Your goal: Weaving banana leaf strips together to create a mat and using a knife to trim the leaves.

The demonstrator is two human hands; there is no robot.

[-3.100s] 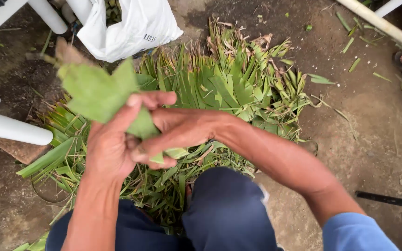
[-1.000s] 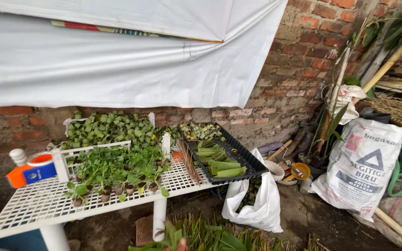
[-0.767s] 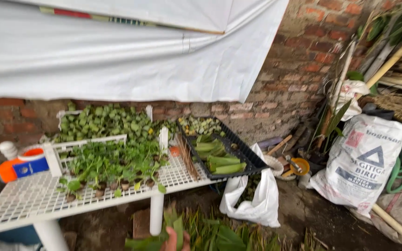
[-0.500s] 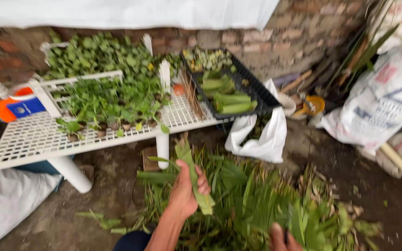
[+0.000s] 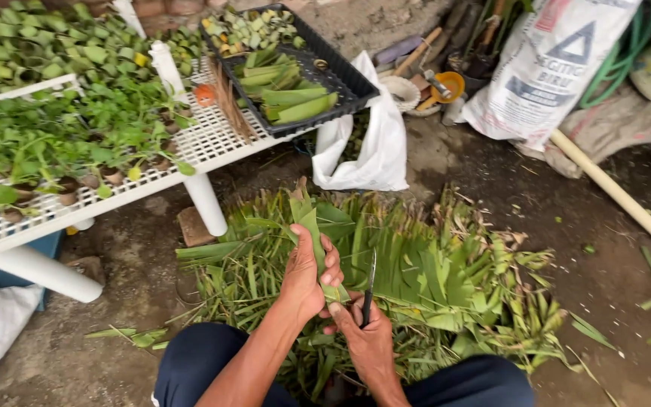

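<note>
Since half a second ago the view has dropped lower, and my right hand (image 5: 371, 339), then only at the frame's edge, has come up beside the left, now with a blade in it.

My left hand (image 5: 309, 277) is closed around a folded green leaf strip (image 5: 310, 234), fingers curled over it and thumb behind; the strip stands nearly upright, its tip rising above the knuckles. My right hand sits just below and to the right, touching the left, and pinches a thin dark knife (image 5: 369, 288) whose blade points upward beside the left fingers. I cannot tell whether the blade touches the strip.

Both hands hover over a heap of cut green leaves (image 5: 446, 271) spread on the dirt floor (image 5: 491, 181) between my knees.

Beyond the heap, a white lattice table (image 5: 212, 143) carries small potted seedlings (image 5: 47, 143) and a black tray (image 5: 348, 83) of rolled leaf pieces. A white plastic bag (image 5: 378, 151) hangs at its near corner, and a printed white sack (image 5: 544, 68) leans further right.
</note>
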